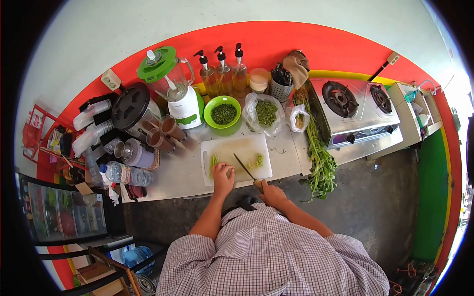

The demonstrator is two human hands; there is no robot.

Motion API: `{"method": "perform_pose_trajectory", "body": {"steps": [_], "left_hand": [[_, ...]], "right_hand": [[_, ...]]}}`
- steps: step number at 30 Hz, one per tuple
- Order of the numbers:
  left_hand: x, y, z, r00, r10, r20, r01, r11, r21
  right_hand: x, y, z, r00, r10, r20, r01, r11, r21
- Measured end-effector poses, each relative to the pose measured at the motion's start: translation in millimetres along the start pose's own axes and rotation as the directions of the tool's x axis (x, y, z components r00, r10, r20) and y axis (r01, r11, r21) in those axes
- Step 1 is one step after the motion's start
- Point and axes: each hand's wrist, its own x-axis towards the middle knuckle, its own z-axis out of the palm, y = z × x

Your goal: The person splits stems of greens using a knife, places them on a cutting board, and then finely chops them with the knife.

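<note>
A white cutting board [237, 145] lies near the front edge of the metal counter. On its left side is a small bunch of green stalks [213, 165], with my left hand [223, 176] closed over their near end, fingers curled and bunched. The fingertips hide part of the stalks. My right hand [273, 194] grips the wooden handle of a kitchen knife [243, 166]. Its blade slants up and left across the board, just right of my left hand and apart from it. Chopped green pieces [259, 159] lie on the board right of the blade.
Behind the board stand a green bowl [231, 129] and a plastic bag [262, 129], both with chopped greens. A blender [183, 106], pump bottles [224, 79] and brown cups [160, 139] line the counter. Leafy stalks [321, 170] overhang the edge beside the gas stove [358, 134].
</note>
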Motion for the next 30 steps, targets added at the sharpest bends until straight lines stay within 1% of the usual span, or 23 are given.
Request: {"method": "perform_pose_trajectory", "body": {"steps": [2, 4, 5, 6, 7, 8, 9, 11, 12, 14, 15, 17, 18, 20, 21, 22, 23, 27, 28, 30], "left_hand": [[-1, 5, -7, 1.0, -0.021, 0.008, 0.021, 1.0, 0.018], [-2, 4, -14, 0.989, -0.085, 0.119, 0.076, 0.994, 0.08], [-2, 4, -18, 0.99, -0.088, 0.114, 0.079, 0.994, 0.081], [-2, 2, -22, 0.983, -0.087, 0.159, 0.07, 0.991, 0.112], [-1, 1, -24, 0.975, -0.086, 0.205, 0.057, 0.988, 0.142], [0, 1, -26, 0.976, -0.084, 0.203, 0.056, 0.988, 0.141], [1, 0, -26, 0.97, -0.095, 0.222, 0.06, 0.985, 0.159], [3, -1, -25, 0.965, -0.101, 0.243, 0.059, 0.983, 0.175], [3, 0, -24, 0.966, -0.092, 0.242, 0.05, 0.983, 0.174], [4, 1, -22, 0.967, -0.081, 0.239, 0.04, 0.984, 0.173], [4, 1, -20, 0.965, -0.073, 0.253, 0.033, 0.987, 0.16], [4, 0, -18, 0.962, -0.063, 0.267, 0.025, 0.989, 0.145], [4, 2, -17, 0.961, -0.063, 0.27, 0.028, 0.991, 0.13], [3, 6, -16, 0.961, -0.068, 0.269, 0.038, 0.993, 0.114], [2, 7, -16, 0.964, -0.042, 0.261, 0.01, 0.992, 0.122], [1, 8, -16, 0.967, -0.017, 0.254, -0.017, 0.991, 0.132], [0, 9, -16, 0.967, -0.022, 0.252, -0.012, 0.991, 0.133], [-3, 9, -7, 0.967, 0.025, 0.255, -0.031, 0.999, 0.018], [-4, 10, -5, 0.97, 0.035, 0.24, -0.03, 0.999, -0.023], [-5, 14, -4, 0.964, 0.04, 0.263, -0.032, 0.999, -0.036]], "right_hand": [[0, 2, 1, 0.998, 0.014, -0.065, -0.013, 1.0, 0.023], [-1, 2, -1, 0.998, -0.016, -0.054, 0.017, 1.0, 0.022], [-1, 1, -2, 0.998, -0.045, -0.052, 0.046, 0.999, 0.025], [0, 2, -2, 0.998, -0.048, -0.052, 0.049, 0.999, 0.023], [2, 3, -1, 0.997, -0.078, -0.008, 0.078, 0.997, 0.012], [2, 5, -1, 0.994, -0.106, 0.034, 0.106, 0.994, 0.003], [1, 6, 0, 0.994, -0.105, 0.031, 0.105, 0.994, 0.003], [1, 8, 0, 0.998, -0.055, -0.017, 0.054, 0.998, -0.014], [1, 7, -2, 0.998, -0.054, -0.021, 0.054, 0.998, -0.013], [0, 5, -5, 0.997, 0.05, -0.062, -0.051, 0.999, -0.009], [-1, 4, -7, 0.997, 0.05, -0.064, -0.051, 0.999, -0.01], [-2, 0, -10, 0.986, 0.116, -0.12, -0.114, 0.993, 0.021], [-1, 2, -9, 0.986, 0.117, -0.121, -0.115, 0.993, 0.018], [1, 6, -5, 0.984, 0.109, -0.142, -0.105, 0.994, 0.034], [1, 8, -4, 0.985, 0.106, -0.139, -0.103, 0.994, 0.03], [1, 10, -2, 0.987, 0.078, -0.141, -0.073, 0.997, 0.036], [1, 12, -1, 0.988, 0.05, -0.143, -0.044, 0.998, 0.044], [1, 14, -6, 0.987, 0.046, -0.155, -0.041, 0.999, 0.033], [2, 14, -8, 0.981, 0.074, -0.177, -0.07, 0.997, 0.028], [2, 15, -11, 0.975, 0.104, -0.196, -0.102, 0.995, 0.022]]}}
